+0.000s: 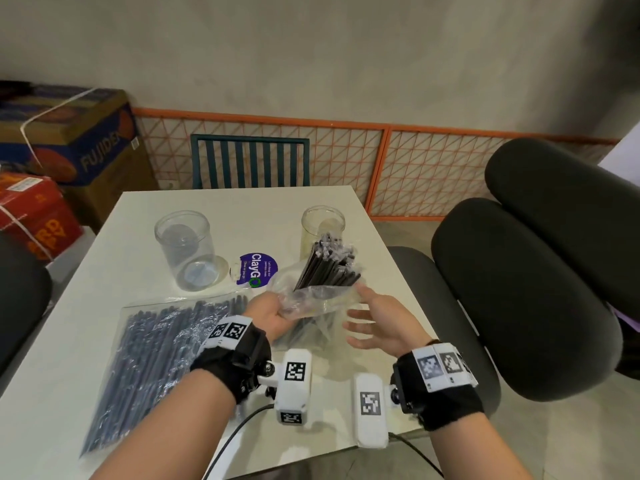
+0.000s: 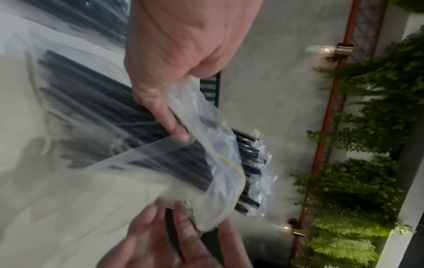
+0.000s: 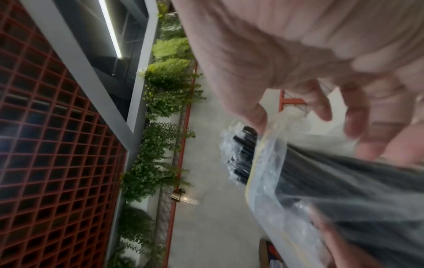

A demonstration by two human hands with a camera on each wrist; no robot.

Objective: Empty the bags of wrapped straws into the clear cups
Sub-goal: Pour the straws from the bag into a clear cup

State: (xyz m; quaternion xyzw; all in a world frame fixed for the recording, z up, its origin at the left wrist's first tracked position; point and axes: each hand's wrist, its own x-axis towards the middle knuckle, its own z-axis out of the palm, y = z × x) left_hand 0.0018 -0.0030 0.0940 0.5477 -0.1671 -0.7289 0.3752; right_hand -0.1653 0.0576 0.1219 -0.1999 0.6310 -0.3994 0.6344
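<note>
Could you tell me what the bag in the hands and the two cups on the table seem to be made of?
Held bag: thin, glossy clear plastic film, by its crinkles and see-through skin. Left cup and right cup: rigid clear plastic, possibly glass; the table shows through their smooth walls.

Café/eatery w/ patio feel: small white table (image 1: 104, 341), slatted chair (image 1: 249, 161), plant wall (image 3: 165, 90), stacked stock cartons (image 1: 69, 133).
</note>
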